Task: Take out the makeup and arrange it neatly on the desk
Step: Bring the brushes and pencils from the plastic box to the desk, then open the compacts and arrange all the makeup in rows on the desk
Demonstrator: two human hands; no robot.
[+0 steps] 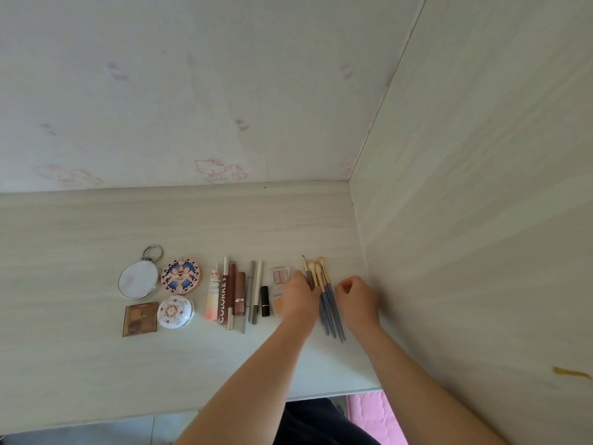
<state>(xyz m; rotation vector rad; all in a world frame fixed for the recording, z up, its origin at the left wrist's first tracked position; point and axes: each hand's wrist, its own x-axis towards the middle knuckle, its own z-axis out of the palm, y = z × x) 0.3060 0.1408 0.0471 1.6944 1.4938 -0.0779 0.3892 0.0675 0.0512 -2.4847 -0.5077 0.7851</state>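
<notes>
Makeup lies in a row on the pale wooden desk (96, 364). At the left are a round white mirror (138, 280), a patterned round compact (181, 276), a brown eyeshadow palette (140, 318) and a white round case (175, 312). In the middle lie several pencils and tubes (236, 295), a black lipstick (264, 300) and a small pink palette (280, 273). Several blue-handled brushes (329, 311) lie side by side at the right. My left hand (300, 295) touches their left side with its fingers. My right hand (359, 298) sits just right of them, fingers curled, holding nothing that I can see.
A wall panel (481, 220) rises directly right of the brushes, and a back wall with faint pink cartoon stickers (211, 170) stands behind the desk. The desk's front edge (224, 409) runs below; a pink cushion (369, 409) shows beneath it.
</notes>
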